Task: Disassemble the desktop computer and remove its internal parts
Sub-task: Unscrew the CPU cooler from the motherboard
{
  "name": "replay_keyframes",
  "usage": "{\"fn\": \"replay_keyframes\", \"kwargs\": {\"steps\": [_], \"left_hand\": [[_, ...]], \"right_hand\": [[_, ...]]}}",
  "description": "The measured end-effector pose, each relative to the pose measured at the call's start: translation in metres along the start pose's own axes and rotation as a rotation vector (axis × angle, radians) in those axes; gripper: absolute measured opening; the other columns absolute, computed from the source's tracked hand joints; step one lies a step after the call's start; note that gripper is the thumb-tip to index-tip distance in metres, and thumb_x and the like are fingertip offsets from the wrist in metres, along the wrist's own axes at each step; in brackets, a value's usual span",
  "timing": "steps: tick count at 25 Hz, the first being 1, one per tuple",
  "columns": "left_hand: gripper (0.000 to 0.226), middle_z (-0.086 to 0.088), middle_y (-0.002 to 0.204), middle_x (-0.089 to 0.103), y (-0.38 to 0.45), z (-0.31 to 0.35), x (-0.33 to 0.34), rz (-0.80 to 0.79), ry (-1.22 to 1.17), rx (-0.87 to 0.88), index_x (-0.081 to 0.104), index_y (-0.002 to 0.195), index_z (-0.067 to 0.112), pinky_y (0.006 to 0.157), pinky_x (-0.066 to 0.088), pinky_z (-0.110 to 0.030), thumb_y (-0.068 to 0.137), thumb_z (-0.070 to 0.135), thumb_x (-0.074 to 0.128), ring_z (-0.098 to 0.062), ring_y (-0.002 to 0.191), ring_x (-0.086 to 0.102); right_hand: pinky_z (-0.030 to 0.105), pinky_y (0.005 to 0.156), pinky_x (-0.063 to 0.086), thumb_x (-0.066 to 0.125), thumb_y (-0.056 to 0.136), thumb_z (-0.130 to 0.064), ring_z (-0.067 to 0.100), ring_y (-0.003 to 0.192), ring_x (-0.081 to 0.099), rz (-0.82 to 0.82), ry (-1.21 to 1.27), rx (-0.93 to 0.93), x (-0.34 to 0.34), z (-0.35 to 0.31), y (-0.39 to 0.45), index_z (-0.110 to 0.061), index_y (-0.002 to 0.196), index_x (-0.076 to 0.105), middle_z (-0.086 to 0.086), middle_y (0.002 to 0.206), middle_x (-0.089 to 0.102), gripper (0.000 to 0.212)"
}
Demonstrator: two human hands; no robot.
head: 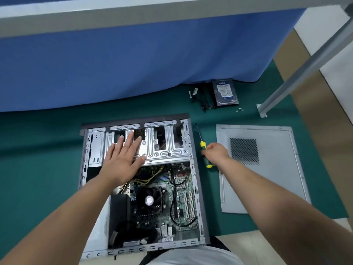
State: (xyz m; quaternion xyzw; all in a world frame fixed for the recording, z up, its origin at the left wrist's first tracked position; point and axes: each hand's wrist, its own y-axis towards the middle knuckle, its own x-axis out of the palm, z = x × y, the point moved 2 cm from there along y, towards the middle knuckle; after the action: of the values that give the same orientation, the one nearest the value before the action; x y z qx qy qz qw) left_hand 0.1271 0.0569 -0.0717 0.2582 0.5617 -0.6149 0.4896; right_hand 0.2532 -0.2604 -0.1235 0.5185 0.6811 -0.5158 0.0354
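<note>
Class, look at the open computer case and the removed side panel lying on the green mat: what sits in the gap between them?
In the head view, the screwdriver lies between the computer case and side panel, gripped by the right hand.

Left hand (pixel 122 159) flat on drive cage (pixel 164 148); right hand (pixel 214 152) grips screwdriver (pixel 203 148).

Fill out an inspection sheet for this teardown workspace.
Surface: green mat on the floor.
Job's things: open computer case lying flat, motherboard and drive cage inside; side panel and hard drive set aside.
Clutter: loose screws near the drive.
Grippers: left hand flat on the cage; right hand grips a screwdriver.
Cables: black cables beside the drive; yellow wires in the case.
Surroundings: blue cloth, metal leg.
</note>
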Motion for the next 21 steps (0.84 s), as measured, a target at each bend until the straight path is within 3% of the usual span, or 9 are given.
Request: {"fn": "replay_keyframes", "kwargs": {"steps": [3,8,13,16,18,21], "left_hand": [[0.068,0.032,0.152,-0.044,0.002,0.001,0.001,0.002,0.022,-0.027,-0.026,0.149,0.060,0.120,-0.021,-0.033,0.090,0.082,0.000,0.003,0.138,-0.045],[0.067,0.031,0.150,-0.048,0.005,0.001,-0.001,-0.050,0.010,-0.023,-0.032,0.143,0.062,0.120,-0.023,-0.034,0.085,0.082,-0.005,0.001,0.140,-0.045],[0.065,0.030,0.150,-0.048,0.007,-0.003,0.002,-0.069,0.018,-0.004,-0.031,0.145,0.061,0.120,-0.023,-0.036,0.093,0.079,0.002,0.001,0.138,-0.046],[0.064,0.030,0.150,-0.048,0.008,-0.003,0.003,-0.077,-0.008,0.009,-0.028,0.147,0.060,0.122,-0.022,-0.038,0.097,0.076,0.009,-0.001,0.140,-0.045],[0.064,0.030,0.157,-0.038,0.004,-0.006,0.000,-0.063,-0.090,0.081,-0.015,0.153,0.058,0.123,-0.020,-0.036,0.101,0.069,0.021,-0.002,0.146,-0.037],[0.051,0.024,0.169,0.000,-0.013,-0.027,-0.011,0.029,-0.334,0.230,0.028,0.158,0.045,0.128,-0.006,-0.038,0.108,0.050,0.037,-0.001,0.156,-0.009]], "right_hand": [[0.027,0.065,0.047,0.062,0.090,-0.016,0.027,0.083,0.061,0.030,-0.138,0.011,0.009,-0.003,0.020,-0.014,0.095,0.062,0.009,0.099,0.067,0.005],[0.041,0.094,0.051,0.060,0.094,-0.015,0.037,0.115,0.056,0.110,-0.236,-0.044,0.024,-0.005,0.025,-0.006,0.122,0.052,0.018,0.126,0.054,0.031],[0.043,0.104,0.046,0.060,0.095,-0.018,0.038,0.124,0.051,0.074,-0.236,-0.060,0.022,-0.006,0.017,-0.006,0.134,0.049,0.020,0.136,0.049,0.043],[0.036,0.104,0.046,0.065,0.096,-0.027,0.032,0.123,0.054,0.040,-0.133,-0.089,0.009,-0.007,-0.002,-0.010,0.142,0.050,0.014,0.139,0.052,0.051],[0.030,0.099,0.046,0.067,0.096,-0.034,0.023,0.118,0.058,0.074,-0.086,-0.155,-0.004,-0.010,-0.027,-0.014,0.139,0.053,0.007,0.136,0.057,0.049],[0.019,0.082,0.045,0.065,0.096,-0.032,-0.001,0.093,0.059,0.213,-0.073,-0.367,-0.024,-0.019,-0.086,-0.022,0.123,0.061,-0.006,0.117,0.063,0.029]]}}
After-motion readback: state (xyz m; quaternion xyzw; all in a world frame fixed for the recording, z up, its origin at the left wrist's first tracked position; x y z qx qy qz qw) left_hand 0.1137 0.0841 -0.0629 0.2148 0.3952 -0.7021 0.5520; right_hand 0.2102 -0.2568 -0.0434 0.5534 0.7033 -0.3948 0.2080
